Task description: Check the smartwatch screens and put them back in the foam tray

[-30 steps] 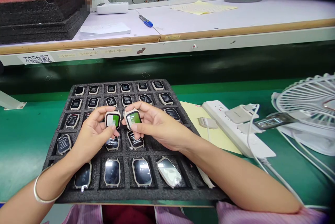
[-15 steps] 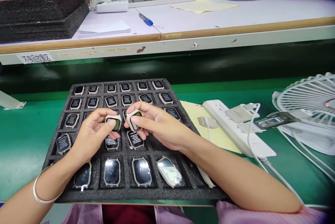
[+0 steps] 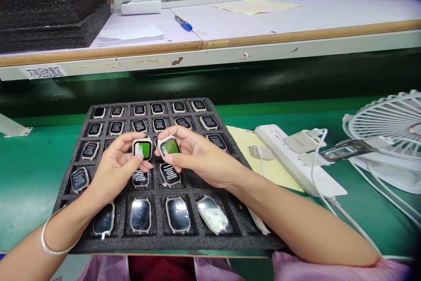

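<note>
My left hand (image 3: 116, 165) pinches a smartwatch (image 3: 142, 148) without a strap, its thumb at the lower edge of a lit green and white screen. Close beside it, my right hand (image 3: 200, 158) grips a second smartwatch (image 3: 169, 147), also showing green, with the thumb along its lower edge. Both are held above a black foam tray (image 3: 158, 244) with rows of square pockets. Pale-framed watch bodies lie in most pockets, many with white text on black screens. In the front row, a watch with a dark glossy screen (image 3: 178, 215) lies near a tilted one (image 3: 213, 215).
To the right, a white power strip (image 3: 296, 158) with plugged-in adapters and cables lies by a yellow sheet (image 3: 238, 134) and a white fan (image 3: 388, 119). A raised shelf (image 3: 243, 31) behind carries a blue pen (image 3: 183, 23), papers and a foam stack (image 3: 49, 22).
Both watches have turned slightly, and their green screens show more brightly and fully. My right thumb has slid down from its watch's screen toward the lower edge.
</note>
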{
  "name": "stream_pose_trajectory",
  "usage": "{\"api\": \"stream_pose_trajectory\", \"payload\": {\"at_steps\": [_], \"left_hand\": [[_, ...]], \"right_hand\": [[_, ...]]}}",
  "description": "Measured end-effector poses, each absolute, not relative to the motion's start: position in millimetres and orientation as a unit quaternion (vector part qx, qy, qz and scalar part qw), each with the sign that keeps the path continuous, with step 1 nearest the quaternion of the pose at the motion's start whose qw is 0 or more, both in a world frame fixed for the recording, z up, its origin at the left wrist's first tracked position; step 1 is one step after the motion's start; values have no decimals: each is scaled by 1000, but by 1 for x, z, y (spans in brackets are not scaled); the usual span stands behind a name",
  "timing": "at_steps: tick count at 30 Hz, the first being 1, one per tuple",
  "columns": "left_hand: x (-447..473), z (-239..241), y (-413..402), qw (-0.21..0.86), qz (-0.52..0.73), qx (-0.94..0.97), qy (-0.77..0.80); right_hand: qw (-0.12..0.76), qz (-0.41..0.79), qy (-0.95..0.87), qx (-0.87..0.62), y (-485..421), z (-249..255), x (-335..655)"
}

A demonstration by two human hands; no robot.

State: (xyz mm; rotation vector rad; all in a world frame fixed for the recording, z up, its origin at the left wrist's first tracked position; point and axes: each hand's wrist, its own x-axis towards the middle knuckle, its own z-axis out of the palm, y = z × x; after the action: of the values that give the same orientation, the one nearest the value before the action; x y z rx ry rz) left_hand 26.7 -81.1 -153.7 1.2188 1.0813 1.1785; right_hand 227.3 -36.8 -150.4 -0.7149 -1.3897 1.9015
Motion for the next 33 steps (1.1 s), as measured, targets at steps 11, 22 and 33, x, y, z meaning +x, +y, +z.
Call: {"api": "stream_pose_trajectory", "payload": {"at_steps": [11, 22, 33], "left_hand": [[28, -156, -80, 554, 499, 506, 433], [27, -152, -82, 535, 502, 471, 489], [26, -154, -80, 558, 503, 483, 451]], "right_hand": [[341, 718, -539, -279, -38, -148, 227], [339, 718, -531, -296, -38, -148, 226], [362, 713, -522, -296, -37, -150, 226]]}}
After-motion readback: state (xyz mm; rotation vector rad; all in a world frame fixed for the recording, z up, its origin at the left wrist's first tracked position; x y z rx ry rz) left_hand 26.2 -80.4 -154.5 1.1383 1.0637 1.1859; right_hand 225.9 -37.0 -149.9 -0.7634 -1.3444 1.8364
